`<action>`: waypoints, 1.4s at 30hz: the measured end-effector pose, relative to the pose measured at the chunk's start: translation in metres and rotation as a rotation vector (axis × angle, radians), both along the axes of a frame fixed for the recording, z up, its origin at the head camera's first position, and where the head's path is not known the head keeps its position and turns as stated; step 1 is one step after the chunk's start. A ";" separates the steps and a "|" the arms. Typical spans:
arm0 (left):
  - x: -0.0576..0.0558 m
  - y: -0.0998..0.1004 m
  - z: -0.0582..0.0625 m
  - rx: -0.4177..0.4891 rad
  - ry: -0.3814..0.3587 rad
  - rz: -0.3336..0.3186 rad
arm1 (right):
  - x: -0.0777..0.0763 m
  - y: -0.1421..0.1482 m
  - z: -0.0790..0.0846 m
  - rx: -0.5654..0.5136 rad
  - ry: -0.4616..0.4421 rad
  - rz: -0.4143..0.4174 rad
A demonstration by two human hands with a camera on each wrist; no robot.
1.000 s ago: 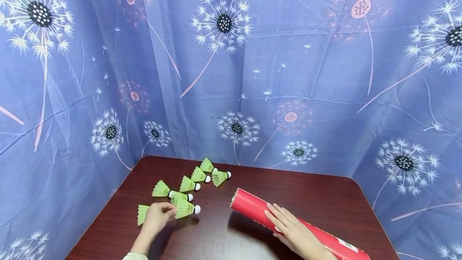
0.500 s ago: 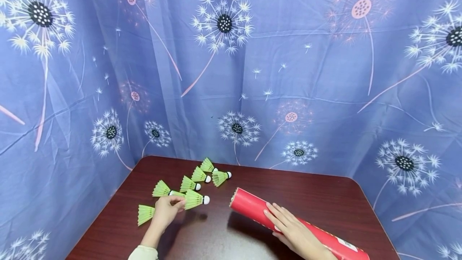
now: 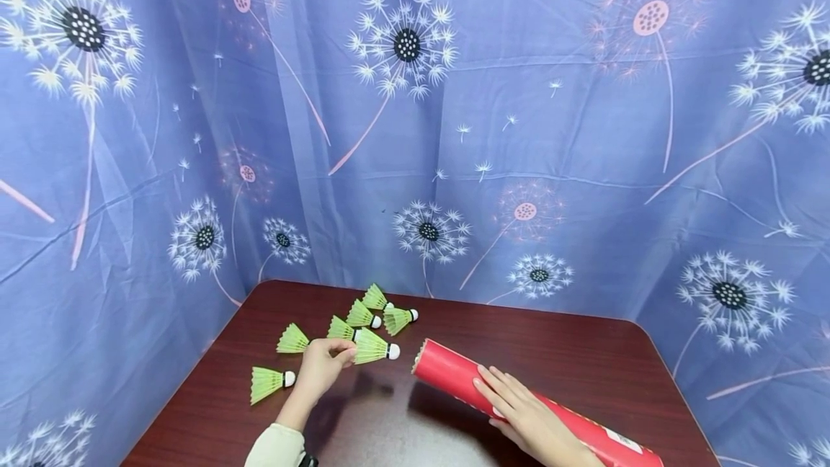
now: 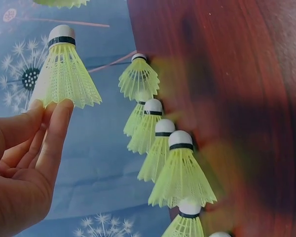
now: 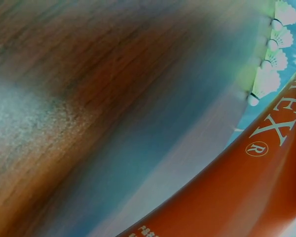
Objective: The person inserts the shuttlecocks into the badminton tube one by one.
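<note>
My left hand (image 3: 322, 366) pinches a yellow-green shuttlecock (image 3: 371, 347) by the rim of its skirt, between thumb and fingers. In the left wrist view the held shuttlecock (image 4: 64, 74) shows its white cork and black band pointing away from the hand. Over the table, its cork faces the left end of a red shuttlecock tube (image 3: 447, 370), a short gap apart. My right hand (image 3: 528, 420) holds the tube, fingers laid across its top and thumb on the near side. White lettering marks the tube (image 5: 246, 177) in the right wrist view.
Several more shuttlecocks lie on the dark wood table (image 3: 570, 352), most in a slanting row, with one shuttlecock (image 3: 266, 384) nearer the left edge. A blue curtain (image 3: 480, 92) with dandelion prints hangs behind and beside the table.
My left hand has carried the shuttlecock right and slightly away from me, closer to the tube's end. The right hand and tube have stayed in place.
</note>
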State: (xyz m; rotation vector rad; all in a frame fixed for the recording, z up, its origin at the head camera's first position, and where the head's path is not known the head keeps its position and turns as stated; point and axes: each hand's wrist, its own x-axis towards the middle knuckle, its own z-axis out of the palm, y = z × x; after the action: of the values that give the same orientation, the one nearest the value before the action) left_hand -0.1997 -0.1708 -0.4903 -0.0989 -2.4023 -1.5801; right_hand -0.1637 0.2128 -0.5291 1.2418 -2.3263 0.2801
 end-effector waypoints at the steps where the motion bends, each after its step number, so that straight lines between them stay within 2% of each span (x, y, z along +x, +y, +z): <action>1: -0.001 0.002 0.000 -0.003 0.007 -0.009 | 0.000 0.000 0.000 0.003 -0.007 -0.002; 15: -0.006 0.022 0.002 -0.027 0.040 -0.089 | 0.000 -0.001 0.000 -0.004 -0.029 0.007; 24: -0.009 0.032 0.000 -0.006 0.048 -0.144 | -0.001 -0.001 -0.002 0.004 -0.042 -0.005; 37: -0.008 0.044 -0.004 -0.042 0.091 -0.196 | -0.001 -0.007 0.002 -0.003 -0.039 0.004; 42: -0.007 0.046 -0.008 -0.069 0.082 -0.190 | -0.001 -0.008 0.001 -0.006 -0.024 0.026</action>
State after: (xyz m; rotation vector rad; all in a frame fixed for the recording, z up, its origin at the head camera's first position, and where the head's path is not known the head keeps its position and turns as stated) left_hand -0.2070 -0.1250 -0.4984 -0.4080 -2.4447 -1.5375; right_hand -0.1650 0.2044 -0.5285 1.2733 -2.3294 0.3130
